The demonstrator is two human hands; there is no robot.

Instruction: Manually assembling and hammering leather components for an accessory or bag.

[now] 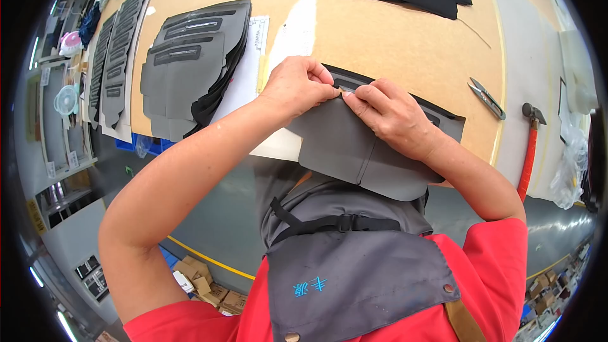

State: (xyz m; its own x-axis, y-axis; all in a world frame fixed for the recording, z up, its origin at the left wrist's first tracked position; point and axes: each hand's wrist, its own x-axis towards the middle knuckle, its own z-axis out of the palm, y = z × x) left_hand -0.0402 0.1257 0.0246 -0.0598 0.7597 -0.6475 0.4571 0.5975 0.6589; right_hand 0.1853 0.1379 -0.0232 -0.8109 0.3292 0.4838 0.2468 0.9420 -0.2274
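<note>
Panel (335,142) at frame centre, overhanging the counter (392,31); left grip (296,88) and right grip (399,117) pinch its upper part (nearly meeting). Best kept flat, tension even.

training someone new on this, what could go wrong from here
The grey panel overhangs the table's near edge, so it might slip if the left hand and right hand both let go.

The red-handled hammer has its grip close to the right forearm, which could knock it.

The stacked panels reach the near edge too; a bump might shift them.
</note>
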